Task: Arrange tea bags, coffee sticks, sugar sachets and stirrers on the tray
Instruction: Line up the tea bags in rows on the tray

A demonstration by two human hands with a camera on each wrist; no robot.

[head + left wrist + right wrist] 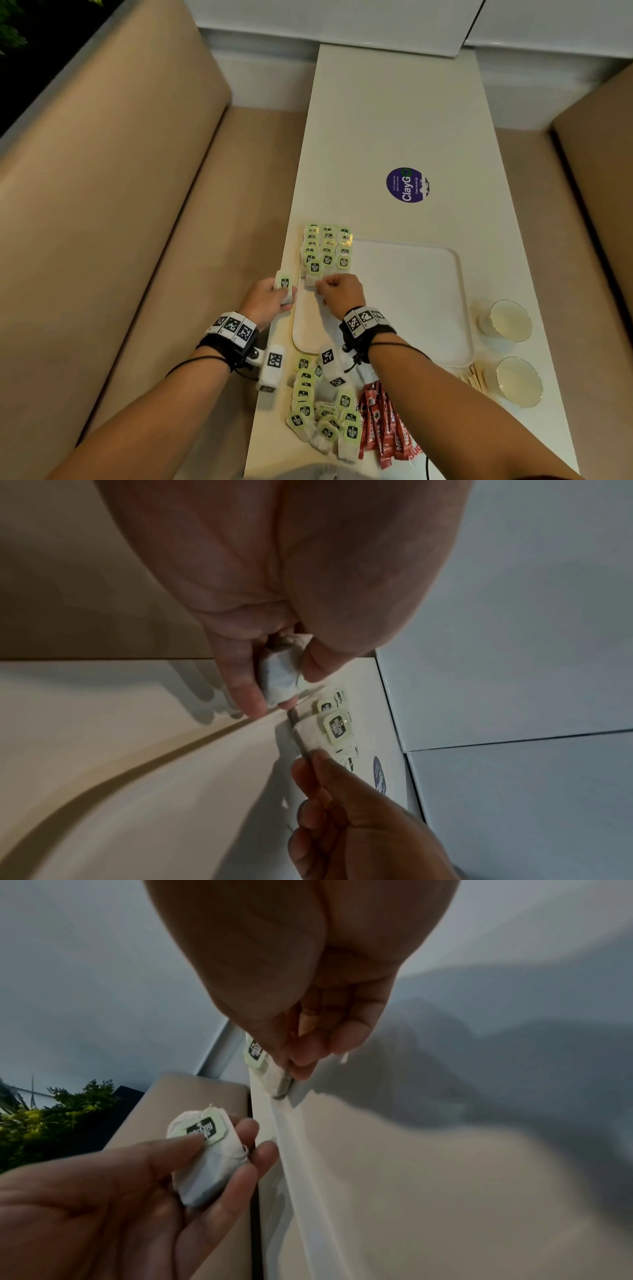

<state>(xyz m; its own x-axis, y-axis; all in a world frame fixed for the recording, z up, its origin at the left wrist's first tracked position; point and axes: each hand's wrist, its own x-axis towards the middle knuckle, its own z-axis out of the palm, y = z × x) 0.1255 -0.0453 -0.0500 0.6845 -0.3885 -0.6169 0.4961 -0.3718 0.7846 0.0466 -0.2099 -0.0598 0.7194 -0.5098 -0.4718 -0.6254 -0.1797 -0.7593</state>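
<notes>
A white tray (404, 298) lies on the long white table. Rows of green-tagged tea bags (327, 248) fill its far left corner. My right hand (337, 291) pinches a tea bag (312, 274) at the near end of those rows, just inside the tray's left rim (284, 1139); that bag (270, 1066) sits under the fingertips. My left hand (270, 299) grips another tea bag (285, 284) just left of the tray, over the table edge, its green tag (205, 1129) under the thumb. A loose pile of tea bags (322, 411) and red coffee sticks (383, 428) lies near me.
Wooden stirrers (474, 377) lie by the tray's near right corner. Two glass cups (510, 320) (519, 380) stand at the table's right edge. A purple round sticker (406, 185) marks the table beyond the tray. Beige bench seats (144, 205) flank the table.
</notes>
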